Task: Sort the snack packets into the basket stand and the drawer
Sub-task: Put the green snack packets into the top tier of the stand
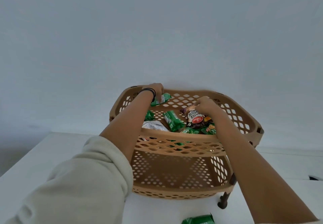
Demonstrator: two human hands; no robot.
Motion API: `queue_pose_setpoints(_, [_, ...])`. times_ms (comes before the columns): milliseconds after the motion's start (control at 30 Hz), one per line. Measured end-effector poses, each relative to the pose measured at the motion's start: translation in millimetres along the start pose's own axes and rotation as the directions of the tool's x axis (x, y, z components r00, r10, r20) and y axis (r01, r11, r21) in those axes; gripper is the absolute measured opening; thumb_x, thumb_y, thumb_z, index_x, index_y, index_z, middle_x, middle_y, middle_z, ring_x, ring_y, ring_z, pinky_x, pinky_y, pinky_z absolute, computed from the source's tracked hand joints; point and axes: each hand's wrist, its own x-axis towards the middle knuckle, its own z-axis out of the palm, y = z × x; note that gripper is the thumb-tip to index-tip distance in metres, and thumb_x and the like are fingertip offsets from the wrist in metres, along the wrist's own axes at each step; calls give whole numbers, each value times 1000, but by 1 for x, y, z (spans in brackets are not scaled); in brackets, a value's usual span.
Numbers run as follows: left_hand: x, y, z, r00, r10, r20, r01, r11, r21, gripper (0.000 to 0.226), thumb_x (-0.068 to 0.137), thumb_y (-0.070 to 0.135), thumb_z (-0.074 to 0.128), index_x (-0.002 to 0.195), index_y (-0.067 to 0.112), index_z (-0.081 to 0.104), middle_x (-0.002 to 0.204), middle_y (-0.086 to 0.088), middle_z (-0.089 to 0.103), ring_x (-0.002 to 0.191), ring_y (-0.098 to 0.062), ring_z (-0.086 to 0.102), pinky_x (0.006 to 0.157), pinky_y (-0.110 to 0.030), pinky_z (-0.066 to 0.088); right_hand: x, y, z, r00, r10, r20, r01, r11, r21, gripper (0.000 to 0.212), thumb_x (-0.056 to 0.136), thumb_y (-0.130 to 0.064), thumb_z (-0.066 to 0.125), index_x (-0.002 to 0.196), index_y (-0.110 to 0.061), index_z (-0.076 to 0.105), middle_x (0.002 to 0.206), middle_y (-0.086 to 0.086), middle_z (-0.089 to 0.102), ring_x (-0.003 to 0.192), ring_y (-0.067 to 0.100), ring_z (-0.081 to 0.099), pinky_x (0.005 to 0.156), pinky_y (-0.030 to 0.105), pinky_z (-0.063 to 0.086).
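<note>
Snack packets are being collected in the top tier of the basket stand, centre frame. A green packet is being pinched by the left hand and a peanut packet by the right hand (presumably for sorting by kind).

Tan plastic basket stand, two holey tiers on dark legs. Most packets sit in the top tier. At 11 o'clock there's a green packet, lifted off the floor of the tier and gripped by the left hand. The peanuts packet at 3 o'clock is tipped up, its top pinched by the right hand. A long green packet lies flat dead centre, a small green one at 9, a white packet at 7, and a green pair at 5. One stray green packet lies outside, at 6 o'clock from the stand.
</note>
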Motion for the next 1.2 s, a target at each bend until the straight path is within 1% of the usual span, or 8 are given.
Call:
queue_pose_setpoints(167, [11,-9,19,993,2,117,-15,993,115,52,81,11,69,130,8,51,139,-10,48,124,-28,47,102,-43,43,4,2,1,998,-48,-44,49,998,26,31,92,-5,43,120,-3,57,126,16,56,111,27,54,82,32,41])
queue_pose_setpoints(400, [10,-13,18,984,56,170,-77,989,123,44,92,26,56,132,10,48,146,-9,39,131,-27,40,105,-39,34,5,3,0,996,-57,-66,60,997,53,28,92,-8,47,117,-5,60,125,14,58,112,27,55,93,37,45])
queue_pose_setpoints(533, [-1,4,9,986,155,52,-160,981,108,43,92,24,54,132,8,48,140,-11,46,125,-28,46,103,-39,38,-1,3,-3,970,-53,-236,97,979,179,25,90,-3,47,108,-5,64,116,14,63,93,23,60,84,37,52])
queue_pose_setpoints(600, [-8,10,5,978,207,-14,-204,972,120,41,92,26,54,131,14,48,138,-8,48,123,-27,48,102,-42,41,-4,2,-5,927,-49,-372,144,962,231,25,87,-1,47,99,-8,67,106,12,67,82,17,59,73,31,50])
queue_pose_setpoints(667, [-20,17,0,963,261,-75,-252,961,112,36,92,26,52,128,18,51,134,-5,52,120,-24,51,99,-42,43,-9,1,-10,880,-33,-474,205,926,316,26,86,0,47,95,-10,69,99,9,68,80,16,60,73,30,50])
queue_pose_setpoints(800, [-55,30,-9,908,356,-220,-354,934,47,28,93,26,50,120,21,57,124,0,60,113,-19,55,89,-35,44,-28,-4,-22,845,30,-534,305,793,527,26,87,0,46,94,-13,68,94,1,66,89,20,66,86,38,54])
queue_pose_setpoints(967, [-108,34,-15,817,403,-413,-474,877,-81,23,95,25,48,113,22,62,111,5,66,98,-11,60,78,-26,46,-68,-3,-35,800,35,-599,409,699,587,28,90,-3,43,97,-14,68,99,-1,69,77,12,67,74,31,58])
queue_pose_setpoints(1200, [-190,29,-12,789,361,-497,-580,703,-410,24,93,31,53,115,28,62,108,12,66,93,-4,62,79,-14,49,-145,4,-38,783,-52,-620,528,581,619,26,95,-4,41,102,-11,65,96,4,69,65,11,62,63,23,54])
